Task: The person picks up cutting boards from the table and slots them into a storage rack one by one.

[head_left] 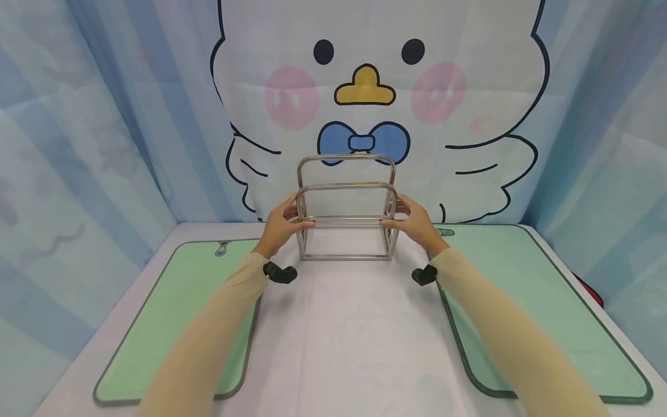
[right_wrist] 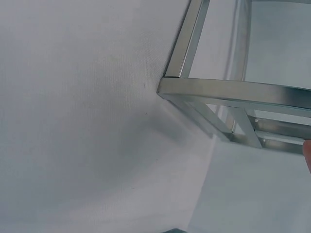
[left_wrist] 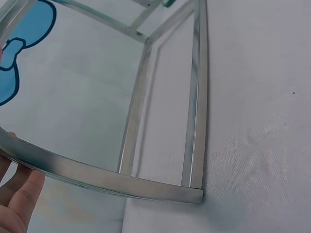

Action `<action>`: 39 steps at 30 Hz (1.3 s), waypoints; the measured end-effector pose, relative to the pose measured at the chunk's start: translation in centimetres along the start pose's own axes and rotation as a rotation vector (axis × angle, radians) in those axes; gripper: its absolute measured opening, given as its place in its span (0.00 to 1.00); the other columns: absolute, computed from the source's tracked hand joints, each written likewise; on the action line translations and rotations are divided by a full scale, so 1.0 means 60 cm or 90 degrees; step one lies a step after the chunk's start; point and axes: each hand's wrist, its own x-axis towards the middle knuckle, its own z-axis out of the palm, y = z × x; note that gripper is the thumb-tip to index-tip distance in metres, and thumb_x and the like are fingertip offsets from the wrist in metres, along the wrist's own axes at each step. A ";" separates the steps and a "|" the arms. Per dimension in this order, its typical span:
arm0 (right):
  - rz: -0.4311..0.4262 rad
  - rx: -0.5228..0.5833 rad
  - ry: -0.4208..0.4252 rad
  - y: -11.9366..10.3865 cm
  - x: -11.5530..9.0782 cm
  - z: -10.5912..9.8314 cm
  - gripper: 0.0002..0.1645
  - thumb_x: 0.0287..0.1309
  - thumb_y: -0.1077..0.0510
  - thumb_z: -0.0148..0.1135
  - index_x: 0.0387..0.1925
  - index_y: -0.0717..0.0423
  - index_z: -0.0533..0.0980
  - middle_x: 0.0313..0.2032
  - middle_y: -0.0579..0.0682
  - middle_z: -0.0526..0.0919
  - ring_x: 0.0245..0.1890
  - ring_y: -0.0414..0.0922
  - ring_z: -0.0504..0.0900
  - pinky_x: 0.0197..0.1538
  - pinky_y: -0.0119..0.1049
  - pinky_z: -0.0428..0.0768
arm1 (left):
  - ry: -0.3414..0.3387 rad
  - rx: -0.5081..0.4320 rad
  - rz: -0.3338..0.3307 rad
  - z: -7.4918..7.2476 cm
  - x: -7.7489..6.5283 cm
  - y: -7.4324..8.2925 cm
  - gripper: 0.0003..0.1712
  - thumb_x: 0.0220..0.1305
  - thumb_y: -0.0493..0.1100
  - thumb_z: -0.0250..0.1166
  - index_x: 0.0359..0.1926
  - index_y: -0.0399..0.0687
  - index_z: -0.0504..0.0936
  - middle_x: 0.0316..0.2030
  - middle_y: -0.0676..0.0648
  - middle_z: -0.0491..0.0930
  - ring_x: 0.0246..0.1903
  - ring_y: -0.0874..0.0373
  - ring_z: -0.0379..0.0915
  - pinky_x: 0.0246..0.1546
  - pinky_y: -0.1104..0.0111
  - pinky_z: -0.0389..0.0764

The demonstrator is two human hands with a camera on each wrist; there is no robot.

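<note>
A silver metal rack (head_left: 346, 256) with two upright rounded hoops stands at the back middle of the white table. My left hand (head_left: 281, 226) grips its left side, with the thumb at the front hoop and the fingers behind. On the opposite side my right hand (head_left: 414, 223) holds it in the same way. In the left wrist view, fingers (left_wrist: 22, 199) curl at a flat bar (left_wrist: 97, 177) of the rack. The right wrist view shows a lower corner of the rack (right_wrist: 233, 90) close to the tabletop; only a fingertip (right_wrist: 307, 153) appears at the edge.
A green board (head_left: 156, 324) with a dark border lies under my left forearm, and another green board (head_left: 521, 278) lies under my right. A curtain (head_left: 365, 127) with a cartoon bird hangs right behind the table. Something red and black (head_left: 591, 289) shows past the right edge.
</note>
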 end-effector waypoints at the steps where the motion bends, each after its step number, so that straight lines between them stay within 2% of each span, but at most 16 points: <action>1: -0.004 -0.002 0.000 0.000 -0.001 0.000 0.44 0.50 0.51 0.70 0.66 0.57 0.61 0.56 0.63 0.73 0.61 0.56 0.70 0.65 0.62 0.62 | -0.001 0.003 0.004 0.000 -0.001 0.001 0.53 0.53 0.37 0.70 0.73 0.45 0.48 0.60 0.32 0.69 0.62 0.43 0.66 0.63 0.56 0.69; 8: -0.023 0.004 0.002 -0.014 -0.013 -0.003 0.43 0.50 0.53 0.70 0.66 0.58 0.62 0.55 0.64 0.74 0.60 0.57 0.72 0.62 0.60 0.67 | 0.002 0.005 0.013 -0.002 -0.011 0.008 0.52 0.53 0.37 0.70 0.73 0.45 0.49 0.59 0.33 0.70 0.61 0.43 0.68 0.62 0.55 0.70; 14: -0.031 0.001 0.003 -0.022 -0.021 -0.005 0.41 0.50 0.56 0.70 0.64 0.60 0.64 0.52 0.63 0.76 0.57 0.57 0.73 0.64 0.61 0.65 | 0.004 0.001 0.001 -0.002 -0.025 0.017 0.53 0.52 0.37 0.71 0.73 0.50 0.50 0.57 0.35 0.73 0.61 0.43 0.67 0.63 0.56 0.70; 21: -0.024 -0.007 0.001 -0.027 -0.036 -0.006 0.43 0.51 0.58 0.69 0.66 0.60 0.61 0.53 0.64 0.75 0.57 0.58 0.73 0.63 0.61 0.65 | -0.002 0.019 -0.026 0.002 -0.057 0.064 0.50 0.53 0.35 0.69 0.73 0.47 0.51 0.57 0.31 0.73 0.61 0.40 0.68 0.62 0.51 0.69; 23: -0.014 -0.010 0.002 -0.029 -0.041 -0.006 0.44 0.51 0.57 0.69 0.67 0.60 0.60 0.53 0.64 0.75 0.58 0.58 0.73 0.63 0.60 0.66 | 0.001 0.019 -0.031 0.001 -0.058 0.057 0.50 0.53 0.38 0.71 0.72 0.51 0.53 0.57 0.34 0.74 0.60 0.42 0.69 0.61 0.52 0.70; 25: -0.007 -0.006 0.001 -0.031 -0.047 -0.005 0.44 0.51 0.57 0.69 0.67 0.60 0.60 0.54 0.64 0.75 0.58 0.58 0.72 0.63 0.60 0.66 | 0.002 0.023 -0.042 0.002 -0.064 0.062 0.50 0.53 0.38 0.71 0.72 0.52 0.53 0.57 0.34 0.74 0.61 0.43 0.69 0.62 0.52 0.70; 32: -0.006 0.002 -0.004 -0.038 -0.069 -0.006 0.44 0.52 0.57 0.69 0.68 0.60 0.60 0.53 0.64 0.75 0.57 0.58 0.74 0.61 0.59 0.69 | 0.006 0.049 -0.049 0.004 -0.068 0.032 0.52 0.52 0.44 0.72 0.73 0.56 0.52 0.58 0.39 0.74 0.60 0.47 0.70 0.61 0.54 0.71; 39: -0.002 -0.012 0.000 -0.041 -0.086 -0.005 0.45 0.51 0.56 0.69 0.68 0.60 0.60 0.53 0.63 0.76 0.56 0.58 0.74 0.58 0.57 0.72 | 0.009 0.040 -0.048 0.006 -0.081 0.030 0.52 0.51 0.44 0.73 0.72 0.57 0.53 0.56 0.41 0.76 0.59 0.48 0.71 0.60 0.55 0.73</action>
